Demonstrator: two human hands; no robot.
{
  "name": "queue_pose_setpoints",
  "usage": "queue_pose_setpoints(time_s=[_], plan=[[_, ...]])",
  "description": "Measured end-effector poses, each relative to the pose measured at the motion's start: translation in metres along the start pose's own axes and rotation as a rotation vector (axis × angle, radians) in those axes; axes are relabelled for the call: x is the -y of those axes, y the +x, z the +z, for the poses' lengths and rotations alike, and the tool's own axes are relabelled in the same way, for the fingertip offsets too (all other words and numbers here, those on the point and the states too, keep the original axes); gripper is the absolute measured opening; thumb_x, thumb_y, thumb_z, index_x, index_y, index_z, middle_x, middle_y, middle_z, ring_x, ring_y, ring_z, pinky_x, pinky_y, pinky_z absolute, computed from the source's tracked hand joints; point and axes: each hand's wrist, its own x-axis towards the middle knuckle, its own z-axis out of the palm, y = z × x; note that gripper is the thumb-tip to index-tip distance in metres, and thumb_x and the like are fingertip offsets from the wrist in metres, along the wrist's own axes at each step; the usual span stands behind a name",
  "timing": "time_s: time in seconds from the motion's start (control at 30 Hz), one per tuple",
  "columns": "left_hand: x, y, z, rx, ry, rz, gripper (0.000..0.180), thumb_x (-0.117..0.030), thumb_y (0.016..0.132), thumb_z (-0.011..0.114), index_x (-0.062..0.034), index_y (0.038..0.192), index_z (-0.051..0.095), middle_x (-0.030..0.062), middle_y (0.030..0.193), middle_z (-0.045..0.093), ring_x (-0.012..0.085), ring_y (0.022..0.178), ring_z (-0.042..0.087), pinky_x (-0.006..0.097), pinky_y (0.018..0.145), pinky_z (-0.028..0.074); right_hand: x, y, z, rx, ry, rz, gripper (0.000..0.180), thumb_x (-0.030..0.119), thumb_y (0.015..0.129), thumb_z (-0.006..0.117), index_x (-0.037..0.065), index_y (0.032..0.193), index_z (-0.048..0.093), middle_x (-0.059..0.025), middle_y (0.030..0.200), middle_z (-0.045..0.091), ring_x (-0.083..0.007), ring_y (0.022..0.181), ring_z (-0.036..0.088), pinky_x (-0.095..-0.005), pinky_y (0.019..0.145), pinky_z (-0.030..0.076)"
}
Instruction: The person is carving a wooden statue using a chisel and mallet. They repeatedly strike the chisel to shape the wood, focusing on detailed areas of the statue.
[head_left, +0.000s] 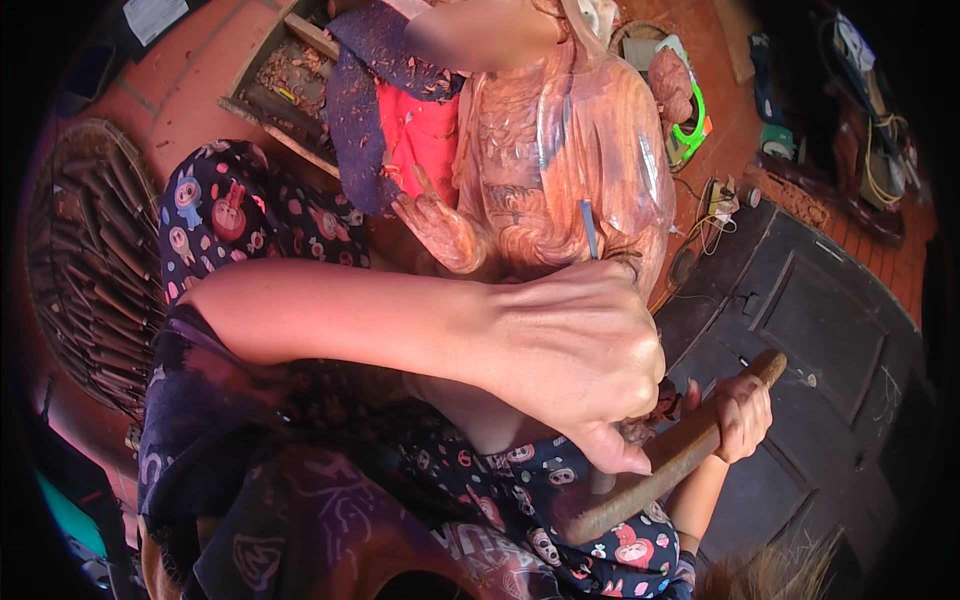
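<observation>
Head view, from above the worker's shoulders: nearest to me is a dark shirt with pale purple printing (340, 510), and beneath it black trousers covered in small coloured cartoon figures (225, 215), the knees spread apart. Low on the right, the right hand (745, 418) is wrapped round a thick, worn brown wooden mallet (645, 485), which slants from beyond the fingers down toward the lap. Just above its lower end, the left hand (590, 345) is closed in a fist, its forearm crossing the body from the left. That fist grips a slim carving chisel with a flat grey metal blade (588, 228); the blade sticks out past the knuckles and points away from the worker. Whether mallet and chisel touch, I cannot tell.

Right beyond the left fist is a glossy reddish-brown wooden statue with carved robe folds (610, 150), in front of the worker, the blade up against its lower part as I see it. A carved wooden hand (440, 230) reaches out from its left side. Beside that lie a bright red cloth (415, 125) and a dark blue cloth flecked with shavings (357, 80).

Farther out, to the left, a round basket (95, 135) holds many dark, slender tools (100, 270). A black panelled board (830, 320) lies at the right, and past the cloths sits a wooden box with shavings in it (275, 137), on red floor tiles (195, 85).
</observation>
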Motion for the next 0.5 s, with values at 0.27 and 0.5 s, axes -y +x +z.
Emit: queue_pose_setpoints(time_s=[0.27, 0.5], plan=[[0.005, 0.000, 0.004, -0.057, -0.022, 0.010, 0.048, -0.049, 0.074, 0.075, -0.0080, 0.055, 0.059, 0.0024, 0.060, 0.051, 0.0221, 0.057, 0.060, 0.037, 0.047, 0.046, -0.003, -0.006, -0.003, 0.000, 0.009, 0.012, 0.037, 0.010, 0.070, 0.087, 0.001, 0.080, 0.053, -0.0127, 0.067, 0.059, -0.0284, 0.057, 0.060, -0.0373, 0.053, 0.050], [0.000, 0.000, 0.004, -0.047, -0.028, -0.002, 0.048, -0.047, 0.075, 0.075, -0.0078, 0.055, 0.058, 0.0024, 0.059, 0.050, 0.0221, 0.057, 0.059, 0.037, 0.045, 0.045, -0.004, -0.010, -0.005, -0.012, 0.046, -0.020, 0.036, 0.011, 0.073, 0.086, 0.001, 0.082, 0.053, -0.0125, 0.066, 0.058, -0.0283, 0.056, 0.059, -0.0382, 0.052, 0.050]])
